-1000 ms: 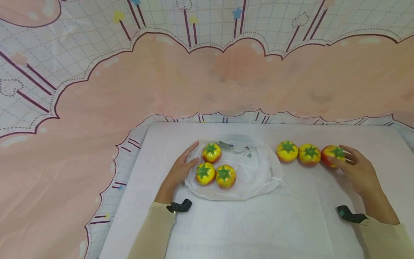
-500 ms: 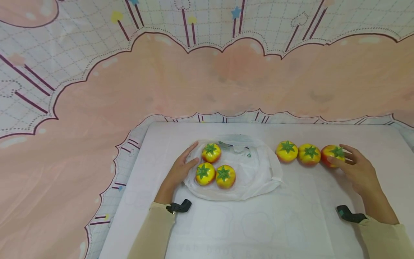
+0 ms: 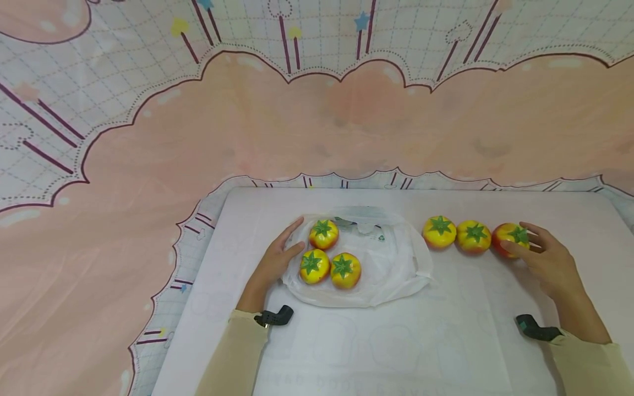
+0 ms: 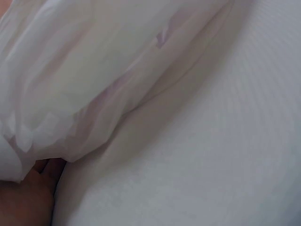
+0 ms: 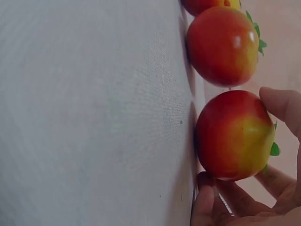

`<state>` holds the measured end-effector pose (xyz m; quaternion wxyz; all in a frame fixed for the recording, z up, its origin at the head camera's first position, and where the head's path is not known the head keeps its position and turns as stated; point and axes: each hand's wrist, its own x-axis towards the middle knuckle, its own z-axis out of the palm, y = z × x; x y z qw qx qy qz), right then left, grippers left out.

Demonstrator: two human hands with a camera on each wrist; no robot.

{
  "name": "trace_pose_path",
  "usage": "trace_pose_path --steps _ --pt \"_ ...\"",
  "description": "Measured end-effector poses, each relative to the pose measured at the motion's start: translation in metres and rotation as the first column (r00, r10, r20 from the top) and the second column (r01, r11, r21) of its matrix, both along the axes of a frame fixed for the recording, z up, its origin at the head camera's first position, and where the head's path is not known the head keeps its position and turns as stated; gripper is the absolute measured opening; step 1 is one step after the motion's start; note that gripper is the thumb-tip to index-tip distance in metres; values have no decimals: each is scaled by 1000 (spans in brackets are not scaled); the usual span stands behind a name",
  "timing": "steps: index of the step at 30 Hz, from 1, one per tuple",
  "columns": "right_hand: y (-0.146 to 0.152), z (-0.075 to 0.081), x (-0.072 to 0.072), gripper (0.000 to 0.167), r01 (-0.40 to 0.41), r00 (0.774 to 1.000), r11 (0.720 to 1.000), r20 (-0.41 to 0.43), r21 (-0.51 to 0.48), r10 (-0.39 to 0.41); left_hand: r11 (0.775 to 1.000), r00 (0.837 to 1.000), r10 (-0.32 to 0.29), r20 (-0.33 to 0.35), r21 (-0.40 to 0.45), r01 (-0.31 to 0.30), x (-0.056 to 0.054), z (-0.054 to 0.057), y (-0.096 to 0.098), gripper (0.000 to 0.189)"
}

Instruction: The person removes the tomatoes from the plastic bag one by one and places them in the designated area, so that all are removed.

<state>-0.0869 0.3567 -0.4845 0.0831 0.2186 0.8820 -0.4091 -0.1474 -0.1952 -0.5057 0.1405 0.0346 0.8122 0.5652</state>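
My right hand [image 3: 552, 261] holds the rightmost red-and-yellow tomato [image 3: 507, 236], thumb on its left side and fingers on its right. In the right wrist view this glossy tomato [image 5: 235, 136] sits on the table surface. Two more tomatoes, the middle one [image 3: 473, 237] and the left one [image 3: 439, 232], stand in line beside it. My left hand [image 3: 273, 263] rests at the left edge of a white plastic bag [image 3: 386, 275], thumb and index finger spread. Some left fingers [image 4: 51, 169] are partly hidden beneath the plastic. Three tomatoes [image 3: 345, 270] lie at the bag's left part.
The white table [image 3: 376, 352] reaches from the front to a patterned cloth backdrop [image 3: 346, 126]. Black wrist devices sit at the left cuff [image 3: 274, 315] and the right cuff [image 3: 537, 328]. Table surface lies between the bag and the tomato row.
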Motion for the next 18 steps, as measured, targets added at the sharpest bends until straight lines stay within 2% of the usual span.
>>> trace_pose_path --steps 18 --pt "1 0 1 97 15 1000 1000 18 -15 -15 1000 1000 -9 -20 12 9 -1 -3 -1 55"
